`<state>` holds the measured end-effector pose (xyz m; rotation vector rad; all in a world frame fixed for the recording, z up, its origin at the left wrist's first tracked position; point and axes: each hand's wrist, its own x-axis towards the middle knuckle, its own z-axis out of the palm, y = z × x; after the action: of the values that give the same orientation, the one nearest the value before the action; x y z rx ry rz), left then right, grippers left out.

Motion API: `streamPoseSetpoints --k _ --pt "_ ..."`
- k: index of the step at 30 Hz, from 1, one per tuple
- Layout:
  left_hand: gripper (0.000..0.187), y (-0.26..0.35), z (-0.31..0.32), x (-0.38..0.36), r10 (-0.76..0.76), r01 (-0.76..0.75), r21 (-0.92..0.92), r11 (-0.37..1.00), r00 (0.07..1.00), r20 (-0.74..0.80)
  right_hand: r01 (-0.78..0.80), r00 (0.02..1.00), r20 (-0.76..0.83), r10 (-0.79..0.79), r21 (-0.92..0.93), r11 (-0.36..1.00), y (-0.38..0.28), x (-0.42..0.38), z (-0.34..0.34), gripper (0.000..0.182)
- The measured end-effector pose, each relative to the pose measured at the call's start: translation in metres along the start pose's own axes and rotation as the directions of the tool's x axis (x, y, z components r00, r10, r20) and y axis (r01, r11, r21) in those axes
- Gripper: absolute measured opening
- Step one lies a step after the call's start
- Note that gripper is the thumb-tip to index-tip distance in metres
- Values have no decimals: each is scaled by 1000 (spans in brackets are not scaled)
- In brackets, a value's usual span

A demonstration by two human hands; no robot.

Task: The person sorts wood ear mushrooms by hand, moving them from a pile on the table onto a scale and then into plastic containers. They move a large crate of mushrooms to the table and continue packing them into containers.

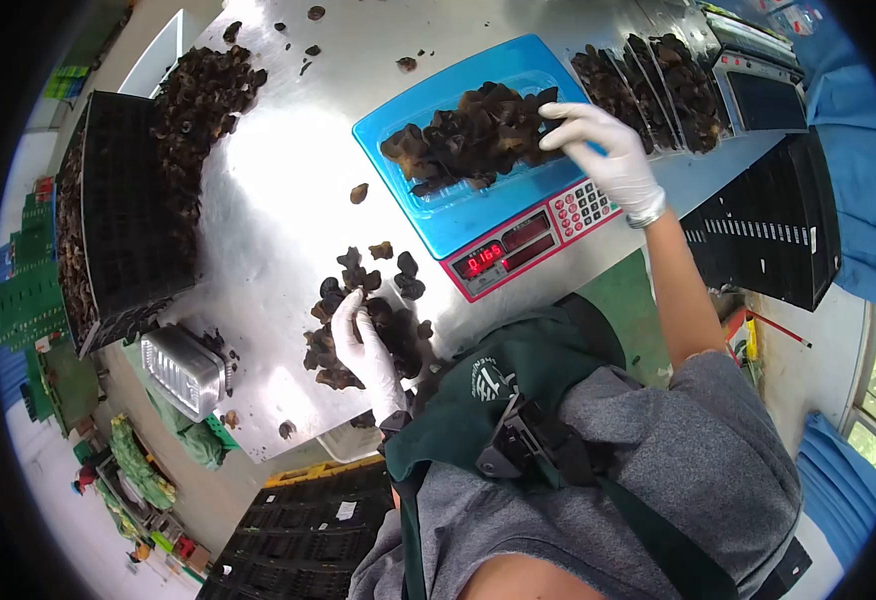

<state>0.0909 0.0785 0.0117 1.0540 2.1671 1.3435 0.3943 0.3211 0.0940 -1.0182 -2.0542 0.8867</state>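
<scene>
Our oblong clear-plastic tray (448, 204) is pointing lengthwise toward two o'clock; our parted, white-gloved right fingers (572, 112) are touching its curled dark-brown pieces (483, 130); left fingers' (345, 312) grip unclear.

Tabletop (288, 210) — smooth, glossy metal; scale platform (448, 238) — smooth plastic; shirt (698, 450) matt cloth.

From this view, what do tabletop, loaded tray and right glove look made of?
Tabletop: probably stainless steel, smooth; bright glare.
Tray: likely clear plastic, glossy; blue scale platform shows through.
Right glove: thin, white, perhaps latex or nitrile; creased at cuff.
</scene>
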Motion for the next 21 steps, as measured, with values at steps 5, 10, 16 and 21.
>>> streamPoseSetpoints --k 5,10,16,21 --pt "24 2 1 0 -23 23 -12 1000 1000 -18 -121 966 -215 141 103 987 8 -17 -19 19" --pt "22 9 12 9 26 -25 -61 998 999 23 -216 954 -180 241 151 965 11 -34 -10 22" --pt "26 42 41 43 -83 106 -128 986 981 176 -224 930 -253 266 182 957 7 -29 2 18" --pt "54 92 84 78 276 -276 -30 961 937 216 -25 909 -417 -26 -115 993 3 -10 18 27"
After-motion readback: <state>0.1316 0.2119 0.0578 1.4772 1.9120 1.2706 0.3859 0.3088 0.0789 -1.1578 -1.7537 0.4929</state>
